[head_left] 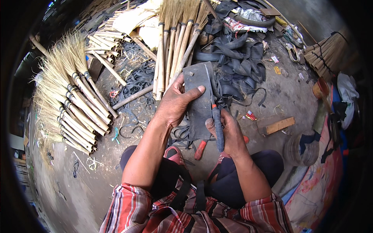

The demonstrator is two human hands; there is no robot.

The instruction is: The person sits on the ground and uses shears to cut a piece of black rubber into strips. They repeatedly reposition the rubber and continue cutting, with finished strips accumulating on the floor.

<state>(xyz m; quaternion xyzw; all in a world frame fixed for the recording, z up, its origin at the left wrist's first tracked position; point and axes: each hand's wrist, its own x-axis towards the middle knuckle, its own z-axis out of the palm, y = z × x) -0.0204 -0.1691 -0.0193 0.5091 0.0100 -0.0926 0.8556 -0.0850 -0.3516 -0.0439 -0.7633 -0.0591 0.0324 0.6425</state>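
Note:
My left hand (175, 101) grips a flat, dark grey rubber sheet (199, 112) at its left edge, thumb on top and fingers behind. In my right hand (230, 130) is a pair of scissors (217, 126) with dark wrapped handles and an orange-red part near the pivot. Its blades point away from me along the right side of the sheet. A narrow strip seems to part from the sheet there, though I cannot tell how far the cut runs. On the floor just below the sheet lies a red-handled tool (200, 150).
Rows of straw brooms (74, 105) lie at the left; more brooms (176, 50) rest ahead. Black rubber pieces (241, 58) are heaped beyond my hands, with thin rubber strips (136, 83) to their left. A wooden block (279, 125) and a clear round container (301, 149) sit at the right.

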